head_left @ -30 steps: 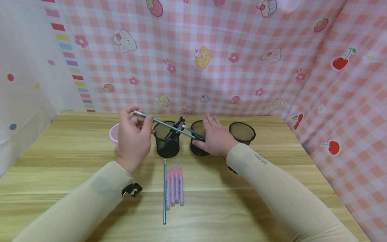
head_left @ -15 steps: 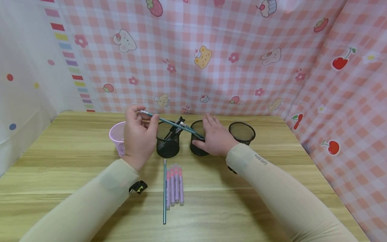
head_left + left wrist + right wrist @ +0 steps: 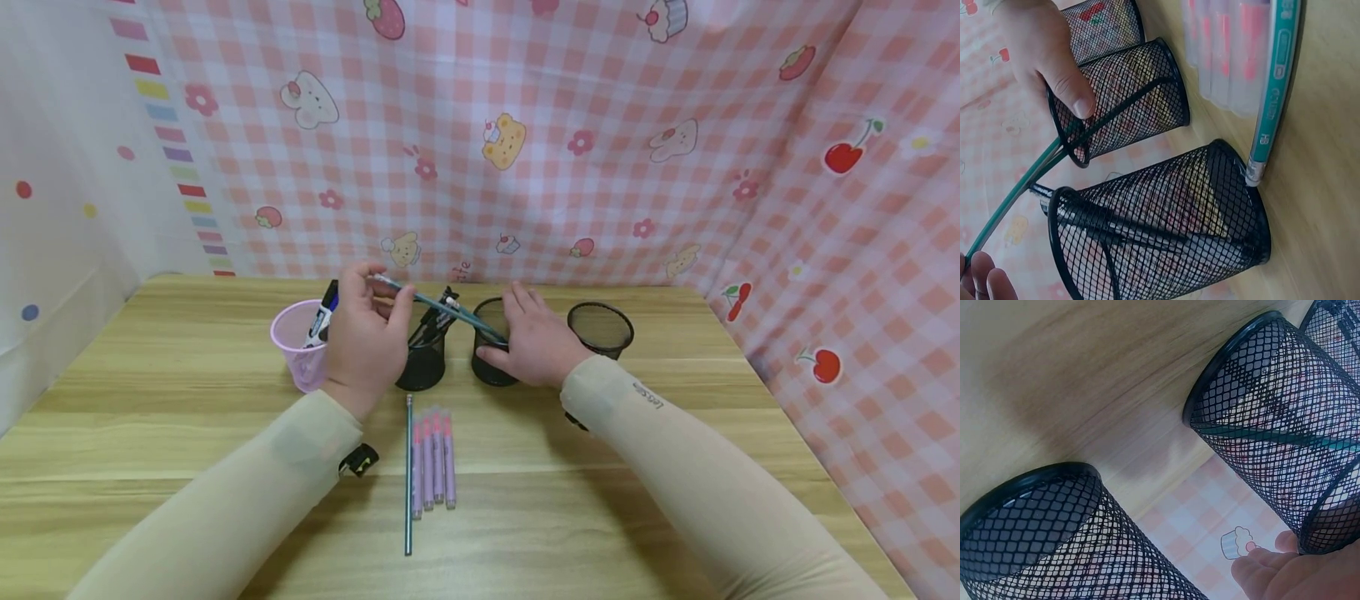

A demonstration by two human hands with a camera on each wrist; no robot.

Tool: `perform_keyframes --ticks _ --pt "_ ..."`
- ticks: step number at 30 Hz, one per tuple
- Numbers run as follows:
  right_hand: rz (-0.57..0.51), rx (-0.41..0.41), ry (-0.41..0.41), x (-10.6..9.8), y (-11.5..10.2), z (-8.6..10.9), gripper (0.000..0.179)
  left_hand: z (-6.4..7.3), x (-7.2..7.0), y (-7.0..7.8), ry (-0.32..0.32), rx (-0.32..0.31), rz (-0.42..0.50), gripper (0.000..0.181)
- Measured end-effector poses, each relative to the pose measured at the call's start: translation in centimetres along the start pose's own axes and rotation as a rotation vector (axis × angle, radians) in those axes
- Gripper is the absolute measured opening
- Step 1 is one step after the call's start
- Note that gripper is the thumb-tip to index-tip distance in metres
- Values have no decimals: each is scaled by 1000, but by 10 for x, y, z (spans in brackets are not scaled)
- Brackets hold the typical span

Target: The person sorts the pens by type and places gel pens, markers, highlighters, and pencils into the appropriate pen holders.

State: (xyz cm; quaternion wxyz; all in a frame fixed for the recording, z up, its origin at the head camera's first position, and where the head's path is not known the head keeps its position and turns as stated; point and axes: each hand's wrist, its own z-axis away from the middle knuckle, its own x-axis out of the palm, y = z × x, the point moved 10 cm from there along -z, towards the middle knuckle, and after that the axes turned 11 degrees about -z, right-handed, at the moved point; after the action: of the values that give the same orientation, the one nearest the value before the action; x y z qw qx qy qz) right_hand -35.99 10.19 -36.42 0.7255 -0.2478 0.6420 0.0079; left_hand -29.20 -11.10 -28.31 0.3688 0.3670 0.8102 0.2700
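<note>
Pinching a teal pencil (image 3: 431, 302) near its eraser end: left hand (image 3: 371, 337), thumb and fingers narrowed on the shaft. Pencil slants down to the right, lower end at the mouth of a black mesh cup (image 3: 491, 368), third container from the left. Gripping that cup: right hand (image 3: 543, 340), thumb on the near left side, fingers reaching over to the far side. A second teal pencil (image 3: 1054, 161) leans in the same cup.

Just left, another black mesh cup (image 3: 423, 368), upright, black pens (image 3: 433, 322) leaning out to the right. At far left, a pink cup (image 3: 306, 367); marker (image 3: 322, 317) tilted in it, partly hidden by the left hand. Right of the right hand, a further black mesh cup (image 3: 600, 329).

Near side, on the wood-grain table (image 3: 540, 517): a loose teal pencil (image 3: 408, 483), eraser end pointing far; just right of it, a row of four purple highlighters (image 3: 438, 462), pink showing toward their far ends. Pink checked cloth (image 3: 600, 183) hangs at the far edge.
</note>
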Motion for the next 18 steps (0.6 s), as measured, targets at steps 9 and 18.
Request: perform_keyframes --ticks 9,18 --pt "10 -7 5 -1 0 0 104 2 10 1 -23 -1 -19 38" --pt "11 -13 14 -1 -1 0 104 3 23 -1 -72 -1 -54 37"
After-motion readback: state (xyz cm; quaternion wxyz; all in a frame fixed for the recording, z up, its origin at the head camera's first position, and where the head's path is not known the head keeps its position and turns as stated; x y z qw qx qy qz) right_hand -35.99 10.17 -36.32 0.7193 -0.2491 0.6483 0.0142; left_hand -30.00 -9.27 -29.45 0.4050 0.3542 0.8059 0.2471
